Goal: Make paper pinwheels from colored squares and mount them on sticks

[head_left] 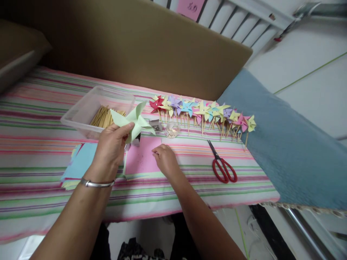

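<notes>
My left hand (pixel 110 142) is closed, thumb on top, around the folded centre of a pale green paper pinwheel (pixel 137 122), raised above the cloth with no stick visible on it. Just right of it, my right hand (pixel 166 159) hovers by the edge of a pink paper stack (pixel 139 162), fingertips pinched together; whatever is in the pinch is too small to make out. Dark specks dot the pink sheet. Behind the hands stand a small box of metal pins (pixel 156 126) and a round clear tub (pixel 171 130) of small pale pieces.
A clear plastic bin (pixel 78 113) holds wooden sticks (pixel 101 116). Coloured paper sheets (pixel 81 162) lie left. Several finished pinwheels (pixel 202 110) on sticks line the back right. Red-handled scissors (pixel 224 169) rest on the striped cloth (pixel 189 187). A cardboard panel (pixel 141 47) rises behind.
</notes>
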Action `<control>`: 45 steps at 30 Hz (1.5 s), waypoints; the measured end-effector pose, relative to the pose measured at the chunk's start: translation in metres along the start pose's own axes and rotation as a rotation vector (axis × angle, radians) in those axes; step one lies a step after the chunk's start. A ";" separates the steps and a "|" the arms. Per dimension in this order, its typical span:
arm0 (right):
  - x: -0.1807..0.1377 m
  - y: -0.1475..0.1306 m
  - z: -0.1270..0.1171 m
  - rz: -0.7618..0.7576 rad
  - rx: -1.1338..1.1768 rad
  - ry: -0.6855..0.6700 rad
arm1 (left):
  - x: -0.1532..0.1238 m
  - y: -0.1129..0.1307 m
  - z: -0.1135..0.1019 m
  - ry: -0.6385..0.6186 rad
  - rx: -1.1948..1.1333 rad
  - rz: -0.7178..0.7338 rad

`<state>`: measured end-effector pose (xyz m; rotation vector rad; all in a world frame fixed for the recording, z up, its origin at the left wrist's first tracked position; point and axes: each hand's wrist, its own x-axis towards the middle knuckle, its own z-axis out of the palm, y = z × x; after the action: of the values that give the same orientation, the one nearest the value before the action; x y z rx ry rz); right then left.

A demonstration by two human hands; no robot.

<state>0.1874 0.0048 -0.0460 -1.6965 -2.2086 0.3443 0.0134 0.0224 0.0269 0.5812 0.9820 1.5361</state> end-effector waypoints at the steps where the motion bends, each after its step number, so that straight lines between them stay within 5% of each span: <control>1: 0.001 0.000 0.000 0.004 -0.004 -0.002 | -0.001 0.000 0.001 0.003 0.006 0.005; 11: 0.007 0.007 -0.001 0.087 0.135 0.067 | -0.003 -0.009 0.005 -0.050 0.076 -0.063; 18: -0.001 0.005 -0.058 0.241 0.627 0.442 | -0.004 -0.019 0.008 -0.050 0.092 -0.101; 21: -0.008 -0.013 -0.076 0.196 0.768 0.543 | -0.005 -0.027 0.010 -0.051 0.152 -0.109; 28: -0.011 -0.036 -0.071 -0.020 0.636 0.461 | -0.014 -0.038 0.017 -0.083 0.174 -0.118; 45: -0.003 -0.028 -0.054 0.109 0.607 0.352 | -0.022 -0.047 0.022 -0.149 0.113 -0.194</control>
<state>0.1848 -0.0062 0.0143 -1.4064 -1.5519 0.6159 0.0614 0.0066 0.0027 0.6506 0.9851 1.2548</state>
